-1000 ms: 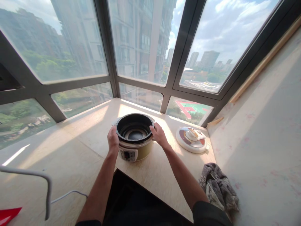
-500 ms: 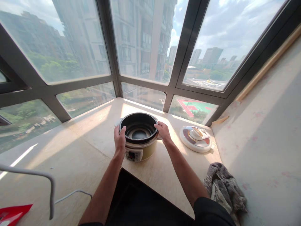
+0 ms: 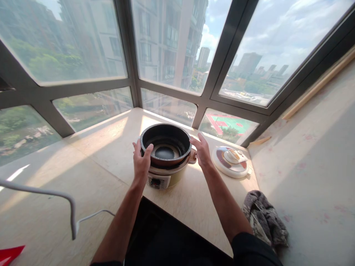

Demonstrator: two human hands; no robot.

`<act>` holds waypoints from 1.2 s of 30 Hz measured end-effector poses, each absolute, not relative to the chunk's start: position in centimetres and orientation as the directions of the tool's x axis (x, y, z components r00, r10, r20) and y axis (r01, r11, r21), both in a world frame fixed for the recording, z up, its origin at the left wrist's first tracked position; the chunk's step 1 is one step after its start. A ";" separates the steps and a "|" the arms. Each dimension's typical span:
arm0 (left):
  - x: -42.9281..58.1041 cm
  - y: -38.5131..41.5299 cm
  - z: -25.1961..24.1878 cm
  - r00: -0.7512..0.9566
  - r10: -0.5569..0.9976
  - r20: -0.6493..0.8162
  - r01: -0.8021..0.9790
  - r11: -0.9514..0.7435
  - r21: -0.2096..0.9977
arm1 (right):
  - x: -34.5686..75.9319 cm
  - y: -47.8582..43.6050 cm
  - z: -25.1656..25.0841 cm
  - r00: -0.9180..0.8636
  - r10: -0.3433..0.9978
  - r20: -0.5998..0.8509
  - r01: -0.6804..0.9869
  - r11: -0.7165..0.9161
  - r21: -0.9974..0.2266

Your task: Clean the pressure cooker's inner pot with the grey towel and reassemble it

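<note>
A dark inner pot [image 3: 163,161] with a reddish-brown outer side stands partly raised out of the electric cooker [image 3: 177,177], which has a pale body and a control panel on its front. My left hand [image 3: 142,162] holds the pot's left side, thumb up by the rim and fingers along the outer wall. On the opposite side, my right hand [image 3: 202,150] presses its fingertips against the rim, the other fingers partly hidden. Nothing lies inside the pot. To the right, the cooker's round lid [image 3: 229,168] rests on the counter.
A crumpled grey cloth [image 3: 264,218] lies against the right wall. A black flat panel [image 3: 169,236] is at the near edge, below my arms. A grey cable [image 3: 70,207] and a red packet [image 3: 11,255] are at the left. Windows [image 3: 166,48] enclose the far side.
The inner pot has risen out of the cooker between my two hands, showing more of its outer wall. My right hand's fingers have spread a little. The view has shifted slightly.
</note>
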State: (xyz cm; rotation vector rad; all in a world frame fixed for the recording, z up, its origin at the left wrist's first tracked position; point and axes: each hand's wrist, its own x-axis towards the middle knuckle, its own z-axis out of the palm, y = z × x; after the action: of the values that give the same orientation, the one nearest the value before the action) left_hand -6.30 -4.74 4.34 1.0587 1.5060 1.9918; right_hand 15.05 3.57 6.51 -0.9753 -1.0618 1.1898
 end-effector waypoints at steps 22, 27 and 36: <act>10.9 -10.2 6.5 -0.019 0.851 0.525 -0.174 -0.519 0.837 | 30.8 -10.2 9.5 0.526 0.628 0.574 0.020 0.665 -0.746; 14.0 -12.1 2.6 0.073 0.904 0.421 -0.243 -0.394 0.886 | 32.8 -14.2 6.7 0.656 0.636 0.406 -0.055 0.577 -0.815; 13.8 -15.1 -3.0 0.062 0.979 0.193 -0.215 -0.176 0.961 | 33.2 -17.0 -1.4 0.683 0.705 0.190 -0.189 0.422 -0.887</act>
State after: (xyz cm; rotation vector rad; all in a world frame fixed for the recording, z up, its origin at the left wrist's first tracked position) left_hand 13.84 -15.08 -2.95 1.2207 0.8985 1.3729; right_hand 33.18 -16.97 -1.41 -0.9851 -0.6051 0.6042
